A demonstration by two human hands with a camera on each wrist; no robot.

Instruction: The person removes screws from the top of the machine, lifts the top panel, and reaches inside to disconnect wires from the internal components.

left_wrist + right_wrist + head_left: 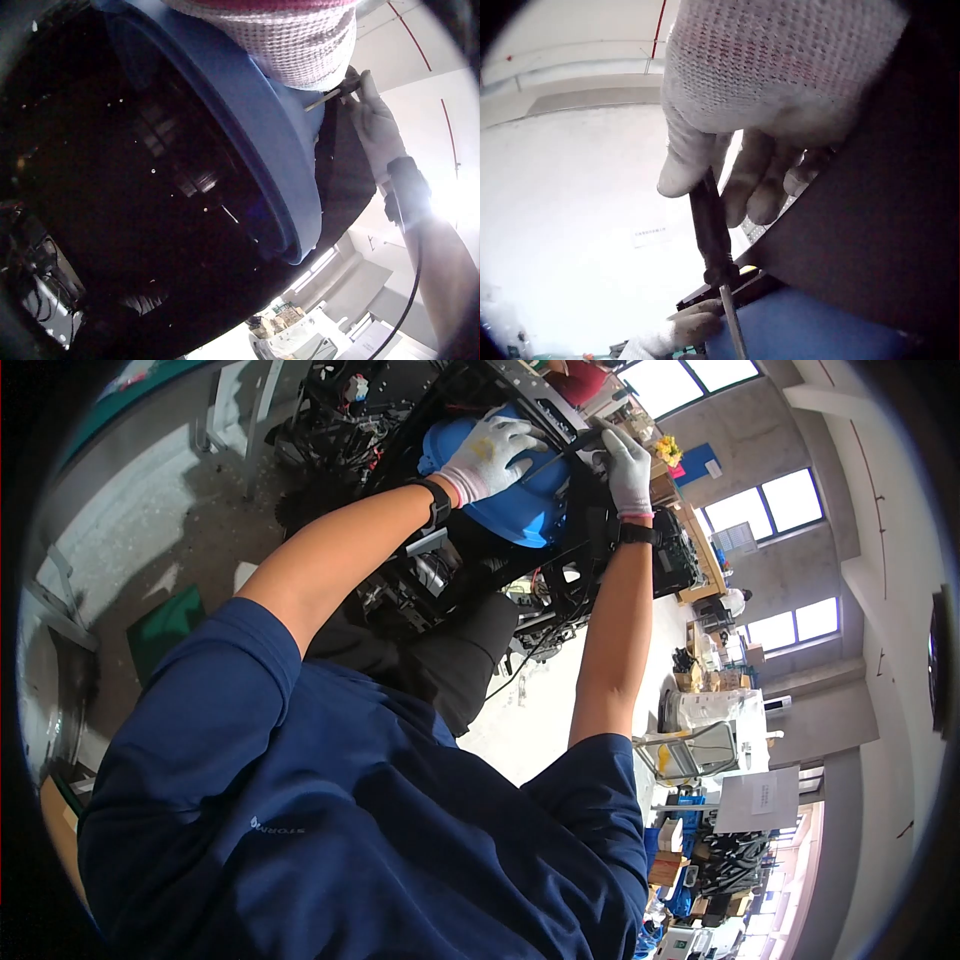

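Note:
A blue curved plastic shell (537, 515) with a rounded rim sits within a dark machine frame in front of me. My left hand (485, 460), in a white knit glove, rests on it with fingers spread toward the frame bar. In my gloved right hand (628, 475) I grip a screwdriver (709, 217) by its dark handle, between thumb and fingers. Its metal shaft slants down toward the blue shell, and the left wrist view shows the tip right at the shell's surface. A dark panel (855, 217) stands beside the right hand, overlapping part of the glove in that view.
Cables and dark mechanical parts (330, 445) crowd the frame's left side. A green-topped table (140, 400) stands at upper left, a green box (165, 630) on the floor. Farther right are a step stool (700, 750), shelves with boxes, and windows (765, 510).

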